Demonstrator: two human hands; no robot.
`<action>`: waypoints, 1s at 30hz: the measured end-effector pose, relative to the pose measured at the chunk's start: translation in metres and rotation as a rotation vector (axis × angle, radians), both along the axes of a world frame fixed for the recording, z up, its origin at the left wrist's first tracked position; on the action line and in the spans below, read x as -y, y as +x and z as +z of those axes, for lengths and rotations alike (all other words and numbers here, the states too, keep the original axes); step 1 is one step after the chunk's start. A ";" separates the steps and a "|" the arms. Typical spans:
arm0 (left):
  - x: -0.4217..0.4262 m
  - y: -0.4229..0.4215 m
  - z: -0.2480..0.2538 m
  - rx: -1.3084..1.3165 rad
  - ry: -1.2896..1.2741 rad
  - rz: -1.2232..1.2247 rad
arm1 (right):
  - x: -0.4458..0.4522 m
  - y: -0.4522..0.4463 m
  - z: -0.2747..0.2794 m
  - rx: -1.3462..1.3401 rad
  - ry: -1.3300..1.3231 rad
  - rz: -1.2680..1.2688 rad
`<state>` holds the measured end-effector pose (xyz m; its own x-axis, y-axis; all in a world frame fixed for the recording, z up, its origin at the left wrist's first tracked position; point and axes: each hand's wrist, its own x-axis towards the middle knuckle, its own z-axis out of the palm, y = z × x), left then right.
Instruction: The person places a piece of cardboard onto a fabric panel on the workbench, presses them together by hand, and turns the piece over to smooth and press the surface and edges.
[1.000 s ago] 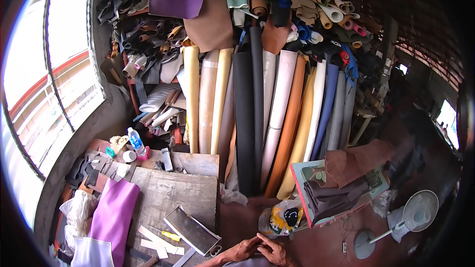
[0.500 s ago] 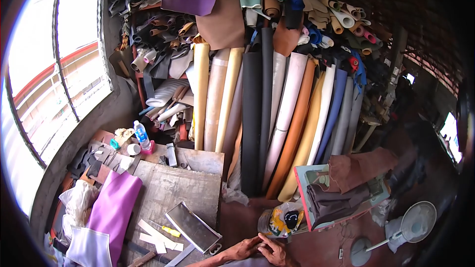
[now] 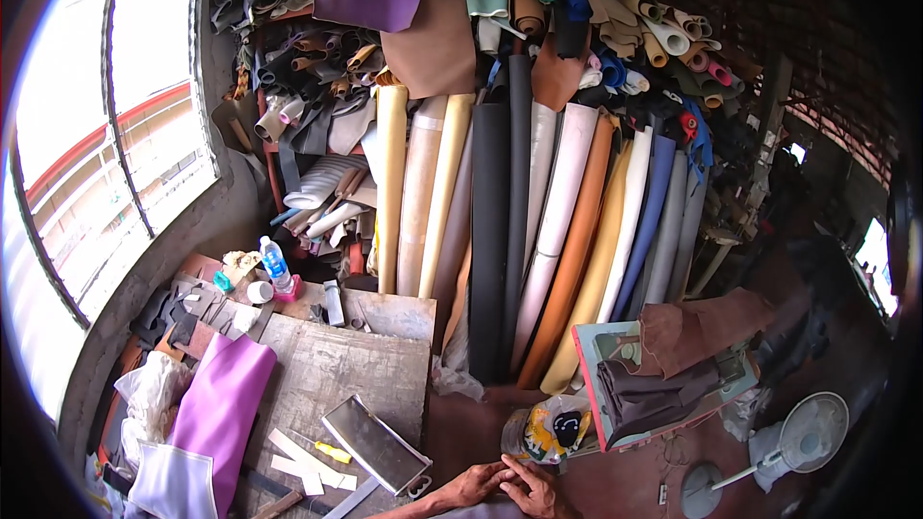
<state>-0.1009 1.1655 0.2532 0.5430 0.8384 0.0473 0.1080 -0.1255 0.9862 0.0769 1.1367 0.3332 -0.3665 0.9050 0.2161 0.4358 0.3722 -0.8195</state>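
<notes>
At the bottom edge, my left hand (image 3: 476, 482) and my right hand (image 3: 536, 492) rest together over my lap, their fingers touching. Neither shows anything held. The fingers of both lie loosely stretched out, though some are hidden. To the left on the wooden workbench (image 3: 336, 360) lies a dark rectangular tray-like piece with a metal rim (image 3: 375, 442), closest to my left hand. Beside it are a yellow-handled tool (image 3: 333, 452), pale strips (image 3: 298, 459) and a metal ruler-like strip (image 3: 354, 498). Purple sheet material (image 3: 223, 413) drapes over the bench's left side.
Tall material rolls (image 3: 490, 240) stand behind the bench, below stacked rolls. A water bottle (image 3: 276, 264) stands at the bench's back. On the right, folded brown material (image 3: 663, 389) lies on a red-edged stand (image 3: 596, 413); a fan (image 3: 812, 432) and a clear container (image 3: 519, 434) are nearby.
</notes>
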 end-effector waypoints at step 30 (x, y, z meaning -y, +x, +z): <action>-0.009 -0.004 -0.003 0.074 -0.178 -0.266 | 0.009 0.036 -0.041 -0.196 -0.148 0.179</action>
